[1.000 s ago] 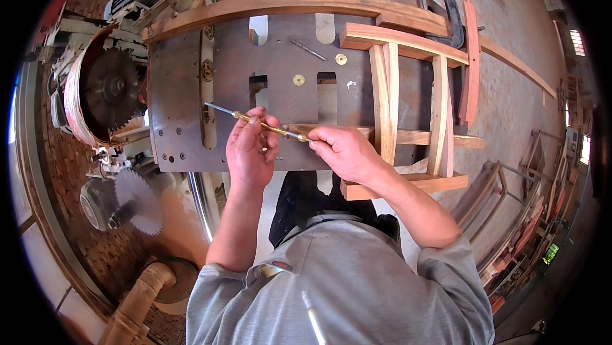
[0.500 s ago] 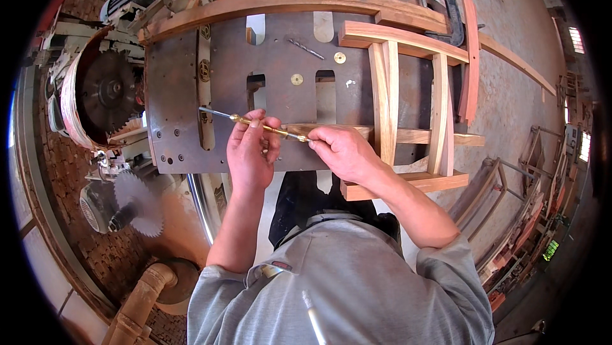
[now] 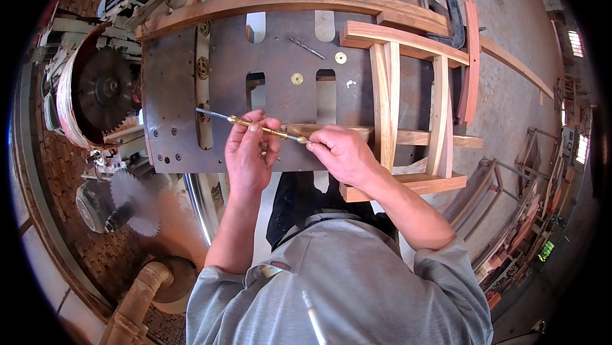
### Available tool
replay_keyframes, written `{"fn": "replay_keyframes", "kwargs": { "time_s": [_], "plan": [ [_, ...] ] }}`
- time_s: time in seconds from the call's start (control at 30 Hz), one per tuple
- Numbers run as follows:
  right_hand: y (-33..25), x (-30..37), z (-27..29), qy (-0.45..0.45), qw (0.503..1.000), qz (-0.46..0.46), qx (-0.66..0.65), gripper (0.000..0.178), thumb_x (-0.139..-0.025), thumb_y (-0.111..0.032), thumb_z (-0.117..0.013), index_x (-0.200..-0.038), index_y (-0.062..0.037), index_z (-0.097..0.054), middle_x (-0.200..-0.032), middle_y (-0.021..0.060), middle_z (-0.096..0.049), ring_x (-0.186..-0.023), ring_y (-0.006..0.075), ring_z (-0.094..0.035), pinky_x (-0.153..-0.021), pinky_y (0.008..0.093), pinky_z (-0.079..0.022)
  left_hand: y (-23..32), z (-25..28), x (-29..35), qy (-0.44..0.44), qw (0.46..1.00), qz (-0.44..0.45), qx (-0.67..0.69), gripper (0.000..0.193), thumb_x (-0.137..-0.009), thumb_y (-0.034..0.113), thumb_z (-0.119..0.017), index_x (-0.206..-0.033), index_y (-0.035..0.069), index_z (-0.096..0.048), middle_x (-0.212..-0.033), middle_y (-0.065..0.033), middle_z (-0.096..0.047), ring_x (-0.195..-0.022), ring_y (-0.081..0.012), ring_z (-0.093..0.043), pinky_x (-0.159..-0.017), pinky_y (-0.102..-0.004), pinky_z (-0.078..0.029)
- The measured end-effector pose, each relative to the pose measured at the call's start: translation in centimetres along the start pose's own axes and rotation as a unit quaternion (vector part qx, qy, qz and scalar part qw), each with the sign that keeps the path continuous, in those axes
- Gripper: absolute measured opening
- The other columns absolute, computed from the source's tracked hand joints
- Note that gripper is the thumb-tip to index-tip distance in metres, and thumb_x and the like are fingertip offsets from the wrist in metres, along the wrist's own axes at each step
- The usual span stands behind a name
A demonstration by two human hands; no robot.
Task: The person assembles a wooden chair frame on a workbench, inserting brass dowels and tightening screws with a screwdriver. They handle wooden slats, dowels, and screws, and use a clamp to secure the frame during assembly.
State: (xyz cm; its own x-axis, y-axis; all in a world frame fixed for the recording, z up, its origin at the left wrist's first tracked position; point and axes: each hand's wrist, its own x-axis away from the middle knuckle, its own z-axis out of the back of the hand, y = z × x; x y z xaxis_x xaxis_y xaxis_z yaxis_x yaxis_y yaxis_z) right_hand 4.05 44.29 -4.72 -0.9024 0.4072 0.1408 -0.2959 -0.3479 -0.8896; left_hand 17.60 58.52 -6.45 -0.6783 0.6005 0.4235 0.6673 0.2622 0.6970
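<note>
Between my two hands, over the near edge of a dark metal table (image 3: pixel 255 154), is a slim metal rod (image 3: pixel 275 132) with brass-coloured fittings and a bare grey end pointing left. My left hand (image 3: pixel 247 157) pinches its middle between thumb and fingers. At the rod's right end, my right hand (image 3: pixel 344 157) is closed on the last brass-coloured fitting. On the tabletop beyond lie a drill bit (image 3: pixel 307 48) and two round brass-coloured discs, a left disc (image 3: pixel 297 79) and a right disc (image 3: pixel 341 58). Just right of my right hand stands a wooden frame (image 3: pixel 384 106).
A long wooden beam (image 3: pixel 280 2) crosses the table's far side, with a black clamp (image 3: pixel 454 16) at its right. Slots pierce the tabletop. Circular saw blades, a guarded blade (image 3: pixel 105 87) and an exposed blade (image 3: pixel 137 201), are at left. A reddish board (image 3: pixel 471 64) leans beside the frame.
The view has shifted very slightly. Both hands keep hold of the rod in almost the same pose.
</note>
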Motion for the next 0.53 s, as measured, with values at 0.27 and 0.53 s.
{"fn": "replay_keyframes", "kwargs": {
  "time_s": [0.27, 0.53],
  "plan": [
    [-0.6, 0.4, -0.4, 0.024, 0.992, -0.102, -0.078, 0.013, -0.088, -0.011, -0.065, -0.091, 0.0019, -0.062, -0.073, 0.0093, -0.06, -0.067, 0.0164, -0.056, -0.061, 0.0314, -0.046, 0.4, 0.7, -0.1, -0.047, 0.999, -0.018, 0.008, 0.019, -0.098, 0.009, -0.046, -0.114, 0.007, -0.057, -0.103, -0.0201, -0.068, -0.045, -0.0109, -0.047, -0.039, -0.0209, -0.034],
    [0.2, 0.6, 0.1, 0.022, 0.994, -0.081, -0.074, 0.012, -0.088, -0.012, -0.066, -0.092, -0.0008, -0.063, -0.072, 0.0038, -0.06, -0.066, 0.0126, -0.053, -0.062, 0.0293, -0.045, 0.1, 1.0, 0.1, -0.025, 1.0, 0.012, 0.0, 0.018, -0.098, 0.018, -0.053, -0.111, 0.007, -0.059, -0.107, -0.025, -0.066, -0.043, -0.0135, -0.048, -0.039, -0.0219, -0.036]
  ]
}}
